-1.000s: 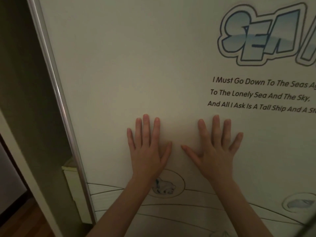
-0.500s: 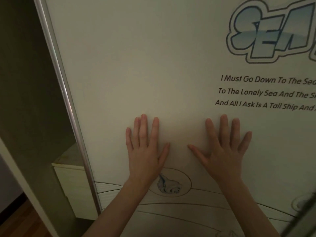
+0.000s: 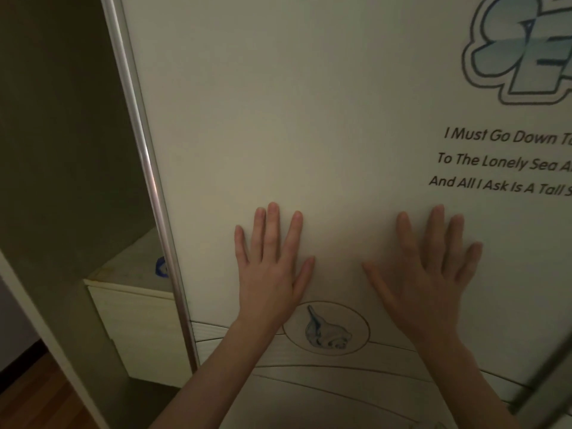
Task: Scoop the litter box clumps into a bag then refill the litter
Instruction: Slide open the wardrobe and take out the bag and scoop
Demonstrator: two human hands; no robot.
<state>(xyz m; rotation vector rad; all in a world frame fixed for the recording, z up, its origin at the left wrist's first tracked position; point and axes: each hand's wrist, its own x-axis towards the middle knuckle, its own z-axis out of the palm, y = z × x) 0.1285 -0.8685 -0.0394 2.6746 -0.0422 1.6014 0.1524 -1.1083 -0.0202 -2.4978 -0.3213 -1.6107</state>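
My left hand (image 3: 270,264) and my right hand (image 3: 428,274) lie flat, fingers spread, on a white sliding closet door (image 3: 309,119) printed with sea lettering and a shell picture (image 3: 326,331). Neither hand holds anything. The door's metal edge (image 3: 151,181) runs down the left side. No litter box, scoop, bag or litter shows anywhere.
Left of the door edge the closet interior is dark, with a pale drawer unit (image 3: 136,320) inside and a small blue object (image 3: 161,267) on its top, half hidden by the door. A white frame (image 3: 46,320) and wooden floor (image 3: 37,394) lie at the lower left.
The door has slid to the right under both flat hands. The gap at the left has widened, baring more of the drawer unit and the blue object.
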